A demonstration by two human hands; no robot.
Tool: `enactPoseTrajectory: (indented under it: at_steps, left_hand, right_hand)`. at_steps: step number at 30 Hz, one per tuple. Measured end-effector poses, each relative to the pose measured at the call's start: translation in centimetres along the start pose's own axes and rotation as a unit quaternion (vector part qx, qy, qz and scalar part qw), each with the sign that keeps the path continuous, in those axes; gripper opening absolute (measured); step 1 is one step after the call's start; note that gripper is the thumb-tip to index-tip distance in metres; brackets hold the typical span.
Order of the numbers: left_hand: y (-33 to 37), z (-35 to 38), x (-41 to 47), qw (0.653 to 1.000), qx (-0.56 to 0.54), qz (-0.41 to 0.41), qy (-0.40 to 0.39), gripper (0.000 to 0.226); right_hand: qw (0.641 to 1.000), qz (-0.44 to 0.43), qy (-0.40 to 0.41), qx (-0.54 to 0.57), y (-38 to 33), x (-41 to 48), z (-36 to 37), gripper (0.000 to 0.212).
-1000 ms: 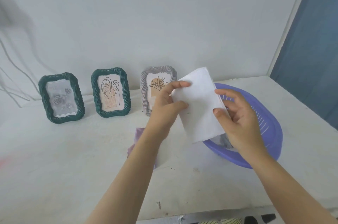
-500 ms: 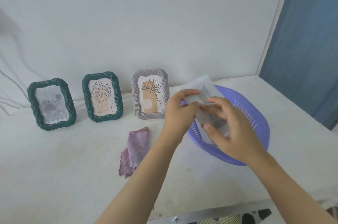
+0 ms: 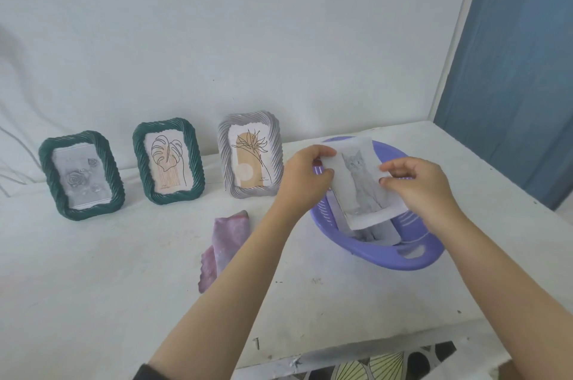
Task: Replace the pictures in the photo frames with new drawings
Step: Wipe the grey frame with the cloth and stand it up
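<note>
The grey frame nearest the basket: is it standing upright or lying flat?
Upright. The grey frame stands on its bottom edge on the table, its flower drawing facing the camera.

cat drawing (image 3: pixel 362 184) now face-up between both hands, formerly blank-side up

left hand (image 3: pixel 302 176) pinching, right hand (image 3: pixel 417 184) pinching, forearms extended

Small print at the lower right of the picture in the grey frame (image 3: pixel 250 154), and at the lower edge of the leaf drawing in the middle green frame (image 3: pixel 168 161): both too tiny to read. No other lettering visible.
</note>
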State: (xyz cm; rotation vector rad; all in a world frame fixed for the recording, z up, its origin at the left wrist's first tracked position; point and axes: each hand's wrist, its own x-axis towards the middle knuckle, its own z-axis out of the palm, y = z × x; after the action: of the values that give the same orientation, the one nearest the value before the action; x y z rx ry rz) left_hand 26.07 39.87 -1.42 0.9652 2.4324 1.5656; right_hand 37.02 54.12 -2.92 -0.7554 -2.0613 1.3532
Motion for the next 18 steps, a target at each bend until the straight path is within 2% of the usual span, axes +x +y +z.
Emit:
enactPoseTrajectory:
  at_steps: [2, 4, 8, 12, 18]
  left_hand:
    - [-0.9, 0.4, 0.4, 0.990, 0.135, 0.032, -0.003, 0.033]
    - [-2.1, 0.6, 0.1, 0.979, 0.198, 0.046, -0.003, 0.037]
    - [-4.1, 0.9, -1.1, 0.987, 0.153, 0.039, -0.026, 0.037]
    - [-5.1, 1.2, -1.7, 0.996, 0.085, 0.021, -0.007, 0.036]
    - [-5.7, 1.3, -1.7, 0.997, 0.067, 0.021, -0.004, 0.034]
  right_hand:
    - [0.998, 0.037, -0.015, -0.046, 0.7, 0.8, 0.0, 0.019]
    - [0.993, 0.063, -0.036, -0.089, 1.2, 1.3, 0.1, 0.020]
    - [0.978, 0.080, -0.064, -0.181, 1.6, 2.2, 0.7, 0.022]
    - [0.951, 0.105, -0.102, -0.272, 1.9, 2.7, 1.2, 0.023]
    - [0.917, 0.101, -0.139, -0.360, 2.5, 2.6, 1.8, 0.023]
